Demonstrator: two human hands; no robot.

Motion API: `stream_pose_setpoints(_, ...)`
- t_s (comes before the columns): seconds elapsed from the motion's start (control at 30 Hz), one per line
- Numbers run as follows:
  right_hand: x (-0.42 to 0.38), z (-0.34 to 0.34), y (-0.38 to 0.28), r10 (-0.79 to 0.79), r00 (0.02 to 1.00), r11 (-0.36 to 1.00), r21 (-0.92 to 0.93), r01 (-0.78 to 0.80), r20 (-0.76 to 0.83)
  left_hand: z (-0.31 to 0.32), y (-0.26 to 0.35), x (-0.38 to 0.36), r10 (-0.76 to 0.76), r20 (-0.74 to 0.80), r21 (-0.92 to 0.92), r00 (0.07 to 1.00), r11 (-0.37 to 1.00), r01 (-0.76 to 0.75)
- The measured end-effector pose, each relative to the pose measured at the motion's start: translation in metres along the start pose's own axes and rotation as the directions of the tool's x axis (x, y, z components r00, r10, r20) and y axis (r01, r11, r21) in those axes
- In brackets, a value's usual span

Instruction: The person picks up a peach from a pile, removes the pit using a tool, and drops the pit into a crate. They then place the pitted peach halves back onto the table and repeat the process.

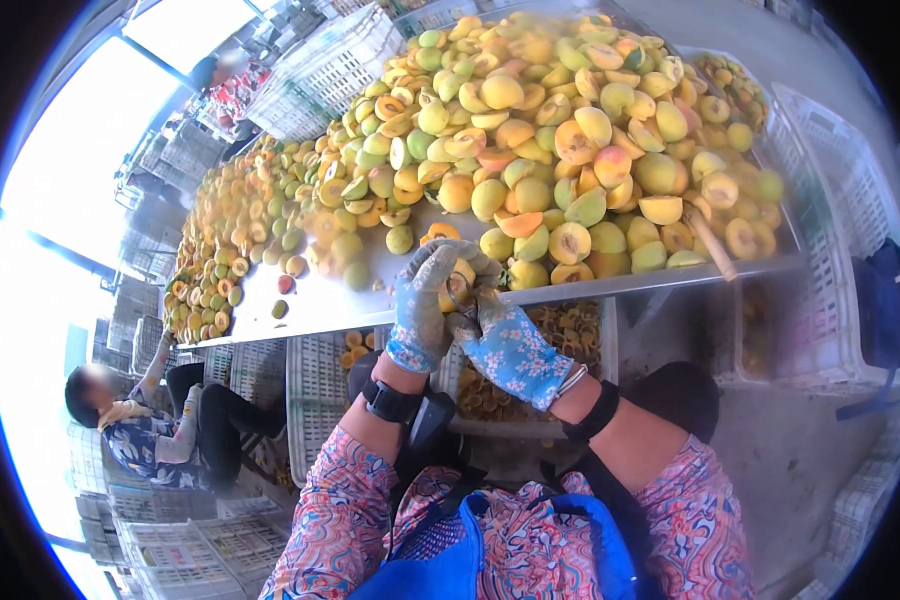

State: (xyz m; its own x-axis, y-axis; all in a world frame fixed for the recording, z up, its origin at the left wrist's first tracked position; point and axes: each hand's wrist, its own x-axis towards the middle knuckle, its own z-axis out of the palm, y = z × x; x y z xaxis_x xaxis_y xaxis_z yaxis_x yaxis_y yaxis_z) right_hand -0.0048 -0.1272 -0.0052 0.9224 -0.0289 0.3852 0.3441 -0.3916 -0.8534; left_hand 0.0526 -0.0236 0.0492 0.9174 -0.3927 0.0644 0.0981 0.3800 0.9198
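Note:
In front of the metal table's near edge, my left hand (pixel 423 300), in a blue glove with a dirty grey palm, is closed around a yellow peach half (pixel 457 283). My right hand (pixel 515 345), in a blue flowered glove, is closed on a small tool with a thin curved metal loop (pixel 459 294), which lies against the fruit's cut face. Its handle is hidden by the fingers. Just beyond my hands, cut and whole-looking peaches (pixel 570 140) are heaped on the table (pixel 425 222). An orange peach half (pixel 440 232) lies close to my left fingertips.
A wooden-handled tool (pixel 711 245) rests on the heap's right side. Below the table edge, a crate (pixel 610 345) holds cut fruit pieces. White plastic crates stand left (pixel 315 400) and right (pixel 820 230). A seated person (pixel 160 430) is at the left; another (pixel 238 95) is farther back.

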Motion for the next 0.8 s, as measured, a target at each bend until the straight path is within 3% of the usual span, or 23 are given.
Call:
stream_pose_setpoints(0.03,0.001,0.001,0.0,0.025,0.999,0.989,0.146,-0.028,0.027,-0.001,0.001,0.001,-0.037,-0.008,0.008,0.999,0.999,0.037)
stream_pose_setpoints(0.17,0.008,-0.017,-0.015,0.066,0.992,0.952,0.291,-0.095,0.107,-0.009,0.002,0.004,-0.097,0.026,0.007,0.995,0.995,0.097)
stream_pose_setpoints(0.2,0.014,-0.034,-0.03,0.326,0.869,0.82,0.346,-0.456,0.373,-0.01,0.001,0.003,-0.096,0.024,0.006,0.995,0.995,0.096)
stream_pose_setpoints(0.23,0.017,-0.045,-0.042,0.489,0.613,0.583,0.29,-0.759,0.621,-0.011,0.001,0.002,-0.116,0.013,-0.004,0.993,0.993,0.116)
stream_pose_setpoints(0.27,0.017,-0.047,-0.046,0.488,0.613,0.583,0.29,-0.759,0.622,-0.011,0.002,0.001,-0.136,0.002,-0.012,0.991,0.991,0.136)
stream_pose_setpoints(0.3,0.017,-0.048,-0.049,0.449,0.678,0.677,0.275,-0.683,0.582,-0.009,0.002,0.0,-0.135,0.002,-0.011,0.991,0.991,0.135)
stream_pose_setpoints(0.37,0.014,-0.038,-0.037,0.32,0.828,0.893,0.146,-0.427,0.46,-0.002,0.0,-0.005,-0.081,-0.136,0.077,0.987,0.993,0.092)
stream_pose_setpoints(0.4,0.013,-0.035,-0.033,0.321,0.826,0.891,0.148,-0.429,0.463,-0.003,-0.003,-0.006,-0.083,-0.139,0.078,0.987,0.992,0.094)
stream_pose_setpoints(0.47,0.015,-0.034,-0.03,0.432,0.692,0.736,0.218,-0.641,0.578,-0.004,-0.009,-0.006,-0.014,-0.136,0.071,0.991,0.997,0.024)
stream_pose_setpoints(0.5,0.015,-0.034,-0.029,0.432,0.692,0.737,0.217,-0.641,0.578,-0.004,-0.009,-0.01,0.007,-0.12,0.082,0.993,0.997,0.002)
stream_pose_setpoints(0.57,0.014,-0.033,-0.025,0.271,0.84,0.924,0.117,-0.364,0.47,-0.003,-0.005,-0.012,-0.062,-0.112,0.017,0.992,0.998,0.064)
stream_pose_setpoints(0.6,0.012,-0.029,-0.016,0.272,0.841,0.924,0.117,-0.364,0.468,-0.003,-0.004,-0.011,-0.134,-0.097,-0.045,0.986,0.99,0.131)
stream_pose_setpoints(0.67,0.006,-0.019,-0.003,0.074,0.937,0.997,-0.051,-0.06,0.341,-0.009,-0.004,-0.01,-0.191,-0.071,-0.004,0.979,0.982,0.191)
stream_pose_setpoints(0.73,0.008,-0.027,-0.009,0.072,0.926,0.997,-0.013,-0.073,0.37,-0.013,-0.004,-0.007,-0.236,-0.036,0.042,0.971,0.97,0.238)
stream_pose_setpoints(0.77,0.016,-0.043,-0.031,0.298,0.799,0.931,0.027,-0.365,0.522,-0.014,-0.005,-0.009,-0.24,-0.014,0.024,0.971,0.97,0.24)
stream_pose_setpoints(0.8,0.019,-0.052,-0.042,0.461,0.59,0.779,0.015,-0.627,0.663,-0.016,-0.006,-0.01,-0.243,0.006,0.005,0.97,0.97,0.243)
